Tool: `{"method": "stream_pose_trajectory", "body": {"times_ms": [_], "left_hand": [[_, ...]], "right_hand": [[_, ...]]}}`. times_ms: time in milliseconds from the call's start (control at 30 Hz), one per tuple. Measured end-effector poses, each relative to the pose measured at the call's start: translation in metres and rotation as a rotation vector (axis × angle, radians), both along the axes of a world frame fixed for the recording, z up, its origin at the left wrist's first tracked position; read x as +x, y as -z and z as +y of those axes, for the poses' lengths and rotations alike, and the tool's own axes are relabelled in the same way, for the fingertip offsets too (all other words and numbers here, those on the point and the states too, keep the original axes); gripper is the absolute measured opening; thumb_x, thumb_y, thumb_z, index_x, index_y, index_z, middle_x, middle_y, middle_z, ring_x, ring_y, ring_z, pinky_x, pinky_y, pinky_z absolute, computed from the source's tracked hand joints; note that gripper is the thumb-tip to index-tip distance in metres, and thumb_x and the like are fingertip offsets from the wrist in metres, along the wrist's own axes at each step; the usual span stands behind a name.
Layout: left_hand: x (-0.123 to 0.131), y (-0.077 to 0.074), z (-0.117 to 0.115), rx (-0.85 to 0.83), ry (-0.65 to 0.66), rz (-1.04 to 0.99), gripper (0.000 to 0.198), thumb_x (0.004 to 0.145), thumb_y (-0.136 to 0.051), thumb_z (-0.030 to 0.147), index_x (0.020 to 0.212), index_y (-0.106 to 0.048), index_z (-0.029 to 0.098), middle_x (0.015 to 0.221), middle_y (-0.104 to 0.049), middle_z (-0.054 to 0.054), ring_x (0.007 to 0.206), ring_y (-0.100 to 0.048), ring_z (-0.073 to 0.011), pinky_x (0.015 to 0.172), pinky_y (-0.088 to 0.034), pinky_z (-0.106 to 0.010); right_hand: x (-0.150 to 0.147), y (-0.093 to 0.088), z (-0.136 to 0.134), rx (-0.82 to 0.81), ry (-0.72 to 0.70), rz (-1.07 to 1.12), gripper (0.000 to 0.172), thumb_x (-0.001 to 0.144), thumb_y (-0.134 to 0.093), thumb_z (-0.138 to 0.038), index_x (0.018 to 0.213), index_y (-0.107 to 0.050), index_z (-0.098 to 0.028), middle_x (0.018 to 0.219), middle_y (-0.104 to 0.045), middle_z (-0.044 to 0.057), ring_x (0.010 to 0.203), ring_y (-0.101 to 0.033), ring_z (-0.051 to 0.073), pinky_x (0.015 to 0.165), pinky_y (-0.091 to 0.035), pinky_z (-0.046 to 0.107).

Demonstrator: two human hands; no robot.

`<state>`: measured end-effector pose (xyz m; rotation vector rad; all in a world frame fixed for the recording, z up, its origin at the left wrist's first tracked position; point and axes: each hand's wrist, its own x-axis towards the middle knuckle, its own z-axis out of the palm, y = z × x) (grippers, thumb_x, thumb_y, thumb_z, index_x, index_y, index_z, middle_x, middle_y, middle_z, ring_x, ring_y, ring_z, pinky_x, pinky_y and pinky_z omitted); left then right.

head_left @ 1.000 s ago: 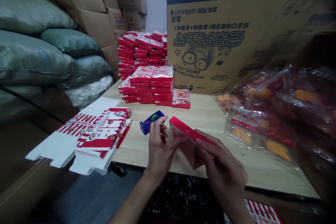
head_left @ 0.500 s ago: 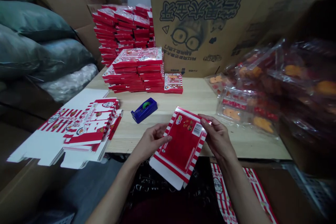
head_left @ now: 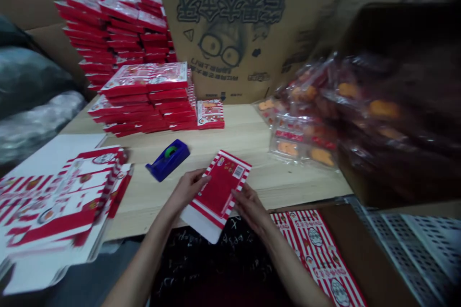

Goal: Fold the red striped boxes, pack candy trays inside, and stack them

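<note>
Seemingly, hands (head_left: 185, 189) (head_left: 250, 208) hold a flat red-striped carton (head_left: 220, 187); bagged biscuits (head_left: 300, 141) lie nearby.

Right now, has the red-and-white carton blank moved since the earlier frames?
Yes: the carton blank has tipped from on edge to nearly flat, and sits right of the blue tape dispenser, on the near side.

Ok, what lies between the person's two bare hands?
A flat red-and-white striped cardboard box blank, held at its sides by the left hand and right hand, shows in the head view.
</note>
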<state>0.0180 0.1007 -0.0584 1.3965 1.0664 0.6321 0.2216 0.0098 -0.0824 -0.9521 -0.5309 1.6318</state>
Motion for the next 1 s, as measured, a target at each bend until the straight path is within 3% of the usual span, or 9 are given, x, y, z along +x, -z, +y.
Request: {"method": "stream_pose_trajectory", "body": {"times_ms": [67,167,300,400,500,667,767,867,1000], "left_hand": [[0.000,-0.001,0.018,0.149,0.020,0.151,0.048,0.091,-0.063,0.047,0.125,-0.073,0.016,0.113,-0.080,-0.012,0.094,-0.074,-0.0288,0.078,-0.056,-0.034],[0.002,-0.003,0.036,0.342,0.018,0.384,0.045,0.094,-0.056,0.047,0.121,-0.075,0.018,0.114,-0.079,-0.012,0.102,-0.072,-0.0313,0.088,-0.054,-0.037],[0.004,0.002,0.037,0.502,-0.092,0.540,0.049,0.092,-0.057,0.046,0.128,-0.070,0.015,0.134,-0.068,-0.020,0.128,-0.059,-0.0393,0.111,-0.041,-0.053],[0.005,0.006,0.029,0.611,-0.162,0.602,0.058,0.095,-0.055,0.047,0.140,-0.059,0.011,0.148,-0.055,-0.023,0.137,-0.051,-0.0391,0.115,-0.038,-0.057],[0.006,0.001,0.021,0.626,-0.146,0.536,0.058,0.097,-0.052,0.048,0.144,-0.054,0.014,0.147,-0.055,-0.020,0.138,-0.052,-0.0351,0.116,-0.041,-0.054],[0.014,-0.014,0.012,0.576,-0.139,0.453,0.051,0.096,-0.057,0.046,0.140,-0.057,0.020,0.145,-0.058,-0.016,0.136,-0.056,-0.0329,0.115,-0.044,-0.053],[0.022,-0.017,0.011,0.562,-0.113,0.416,0.044,0.096,-0.058,0.044,0.134,-0.062,0.022,0.143,-0.061,-0.014,0.135,-0.057,-0.0321,0.115,-0.044,-0.054],[0.029,-0.018,0.008,0.554,-0.109,0.383,0.038,0.097,-0.058,0.041,0.130,-0.065,0.023,0.143,-0.062,-0.013,0.134,-0.058,-0.0315,0.117,-0.042,-0.056],[0.038,-0.024,-0.002,0.514,-0.164,0.270,0.036,0.097,-0.060,0.041,0.129,-0.065,0.025,0.145,-0.060,-0.012,0.134,-0.059,-0.0317,0.116,-0.043,-0.056]], "right_hand": [[0.004,0.006,0.001,0.007,-0.003,-0.064,0.067,0.075,-0.089,-0.043,0.132,-0.062,-0.023,0.113,-0.081,0.008,0.101,-0.078,0.025,0.097,-0.059,0.044],[0.025,0.008,0.000,0.096,0.078,-0.479,0.069,0.081,-0.080,-0.055,0.137,-0.060,-0.020,0.107,-0.082,0.012,0.098,-0.079,0.027,0.090,-0.062,0.046],[0.096,-0.007,0.016,0.160,0.333,-0.953,0.074,0.090,-0.058,-0.063,0.146,-0.052,-0.015,0.120,-0.076,0.019,0.111,-0.073,0.030,0.096,-0.058,0.050],[0.163,-0.022,0.042,0.141,0.475,-1.239,0.071,0.093,-0.058,-0.045,0.155,-0.040,-0.016,0.156,-0.049,0.024,0.147,-0.042,0.037,0.116,-0.036,0.061],[0.206,-0.026,0.070,0.128,0.354,-1.602,0.067,0.081,-0.065,-0.018,0.147,-0.052,-0.016,0.166,-0.034,0.022,0.157,-0.018,0.043,0.120,-0.014,0.070],[0.226,-0.013,0.105,0.183,0.173,-1.765,0.047,0.081,-0.056,-0.004,0.125,-0.067,-0.012,0.147,-0.059,0.025,0.140,-0.049,0.036,0.118,-0.028,0.053],[0.232,-0.011,0.111,0.213,0.178,-1.749,0.025,0.085,-0.054,-0.008,0.101,-0.073,-0.011,0.126,-0.071,0.025,0.117,-0.064,0.031,0.102,-0.043,0.039],[0.240,-0.023,0.109,0.250,0.284,-1.671,0.016,0.085,-0.057,-0.016,0.087,-0.073,-0.014,0.103,-0.078,0.021,0.092,-0.070,0.028,0.086,-0.049,0.035],[0.251,-0.060,0.094,0.316,0.576,-1.477,0.016,0.084,-0.062,-0.033,0.084,-0.070,-0.020,0.084,-0.077,0.009,0.078,-0.068,0.025,0.078,-0.052,0.035]]}}
